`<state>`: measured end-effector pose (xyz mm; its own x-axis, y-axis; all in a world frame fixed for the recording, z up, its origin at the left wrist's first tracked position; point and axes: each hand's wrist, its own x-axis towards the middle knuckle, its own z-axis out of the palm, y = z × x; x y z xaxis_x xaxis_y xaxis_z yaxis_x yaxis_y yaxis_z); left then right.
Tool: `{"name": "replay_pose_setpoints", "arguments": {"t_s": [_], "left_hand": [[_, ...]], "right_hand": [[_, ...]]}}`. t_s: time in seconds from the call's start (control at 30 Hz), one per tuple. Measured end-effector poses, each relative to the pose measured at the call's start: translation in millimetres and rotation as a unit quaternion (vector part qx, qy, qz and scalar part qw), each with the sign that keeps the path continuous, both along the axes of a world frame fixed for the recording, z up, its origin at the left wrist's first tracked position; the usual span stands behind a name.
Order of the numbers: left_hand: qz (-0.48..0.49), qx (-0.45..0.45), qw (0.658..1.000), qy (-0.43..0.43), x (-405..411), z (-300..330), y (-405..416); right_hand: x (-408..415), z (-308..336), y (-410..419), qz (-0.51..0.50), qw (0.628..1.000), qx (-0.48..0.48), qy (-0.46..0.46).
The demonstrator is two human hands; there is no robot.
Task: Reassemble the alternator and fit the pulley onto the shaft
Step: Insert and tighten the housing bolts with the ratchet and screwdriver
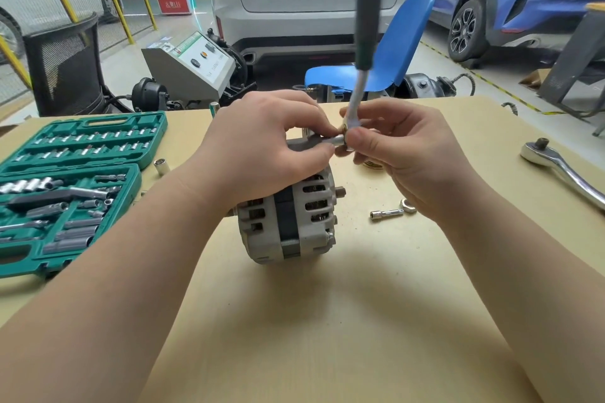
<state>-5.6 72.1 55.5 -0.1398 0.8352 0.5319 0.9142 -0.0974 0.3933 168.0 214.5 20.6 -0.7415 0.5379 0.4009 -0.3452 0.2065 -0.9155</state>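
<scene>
- head view: a green socket set case [70, 180] is seen lying open at the left of the tabletop [327, 321], with sockets and bits seated in its trays.
- a loose socket [160, 166] is stood on the tabletop just beside the case's right edge.
- the left hand [262, 147] is laid over the top of the alternator [288, 222]; its grip is closed, thumb and fingertips pinching a small silver socket [337, 140] at the upper edge of the housing.
- the alternator is set on its side near the middle of the tabletop, a grey ribbed body with a dark band round its middle and a short shaft stub [340, 190] pointing right.
- a ratchet wrench [360, 75] with a dark green handle is held tilted upward from the socket; the handle is blurred.
- the right hand [399, 154] is curled round the ratchet's head, its grip closed on the tool where head and socket meet.
- a brass-coloured round part [371, 164] is partly hidden under the right hand; what it is cannot be told.
- a small extension bar [386, 214] is laid on the tabletop just right of the alternator, near the right wrist.
- a large chrome ratchet [556, 167] is laid at the right edge of the tabletop, well apart from the hands.
- a blue chair [393, 52] is seen beyond the tabletop's far edge.
</scene>
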Motion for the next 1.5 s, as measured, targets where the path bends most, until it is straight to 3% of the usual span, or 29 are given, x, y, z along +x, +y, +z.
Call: {"name": "replay_pose_setpoints", "arguments": {"t_s": [0.23,0.3,0.67,0.8,0.9,1.23,1.5], "left_hand": [[0.004,-0.014,1.000,-0.006,0,2,0],[0.008,-0.012,1.000,-0.002,1,1,0],[0.005,0.007,1.000,0.001,2,0,0],[0.009,-0.003,1.000,-0.003,0,1,2],[0.014,-0.007,1.000,-0.004,1,1,1],[0.009,-0.004,1.000,0.013,4,2,-1],[0.015,-0.008,1.000,-0.010,2,1,2]], "right_hand": [[12,-3,-1,-0.057,0.981,0.186,0.012],[10,-4,-2,-0.090,0.980,0.178,0.009],[-3,0,5,-0.063,0.996,0.053,-0.045],[3,-2,5,-0.025,0.997,0.075,0.018],[7,-4,6,-0.055,0.988,0.141,0.002],[-5,0,4,-0.056,0.997,0.034,-0.033],[8,-2,5,-0.022,0.991,0.136,0.004]]}}
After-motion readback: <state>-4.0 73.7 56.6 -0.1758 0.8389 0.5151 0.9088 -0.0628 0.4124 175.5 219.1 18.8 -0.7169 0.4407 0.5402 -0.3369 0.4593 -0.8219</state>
